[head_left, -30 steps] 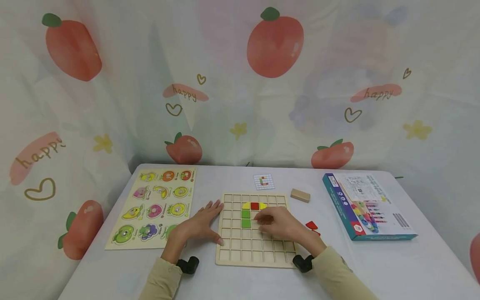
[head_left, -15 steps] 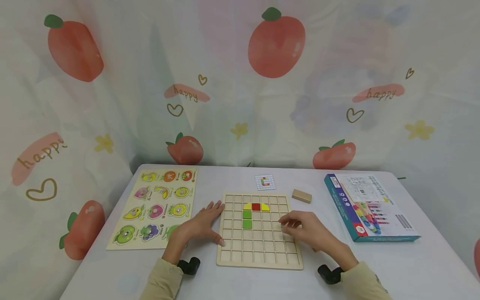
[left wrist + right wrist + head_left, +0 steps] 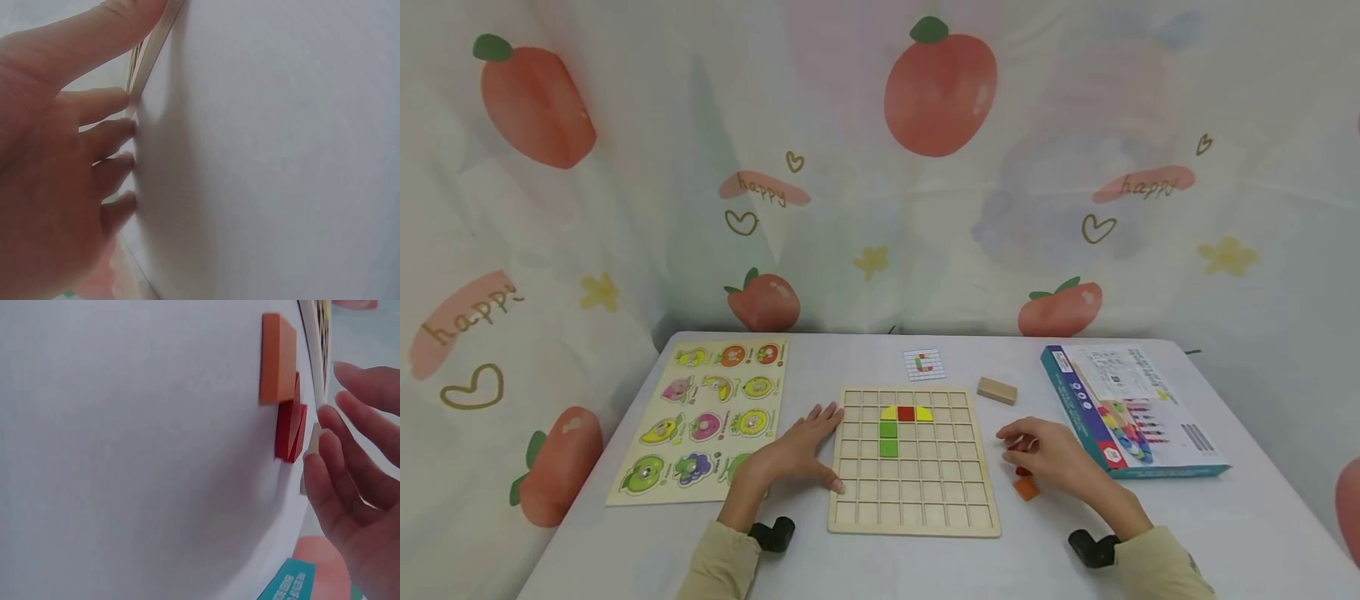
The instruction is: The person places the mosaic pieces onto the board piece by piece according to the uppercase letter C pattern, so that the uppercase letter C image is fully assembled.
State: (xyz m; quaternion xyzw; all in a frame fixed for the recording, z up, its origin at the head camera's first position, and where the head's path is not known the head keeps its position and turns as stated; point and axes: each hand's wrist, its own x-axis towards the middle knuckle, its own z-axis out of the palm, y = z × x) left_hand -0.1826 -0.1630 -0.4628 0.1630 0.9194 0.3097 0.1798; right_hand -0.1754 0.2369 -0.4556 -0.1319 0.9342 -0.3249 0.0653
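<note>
A wooden grid board [image 3: 917, 532] lies on the table. In its upper rows sit a red square [image 3: 906, 413] between two yellow quarter-round pieces [image 3: 925, 414], with two green squares [image 3: 888, 448] below the left one. My left hand [image 3: 793, 450] spreads along the board's left side, thumb and fingertips at its edge. Right of the board, my right hand [image 3: 1048, 454] hovers over loose pieces, fingers loosely bent and nothing between them. Beneath it are red pieces [image 3: 290, 434], one leaning on another, beside an orange block [image 3: 279, 359]. In the head view the hand partly hides the red ones.
Behind the board lies a small pattern card [image 3: 924, 364] with a coloured figure on a grid. A plain wooden block [image 3: 997, 391] is at the board's back right corner. A fruit puzzle board [image 3: 655, 498] lies left, and a flat printed box [image 3: 1138, 412] lies right.
My right hand has moved rightward from over the board to the loose pieces beside it. A yellow quarter-round, partly covered before, now shows fully right of the red square. My left hand stays put.
</note>
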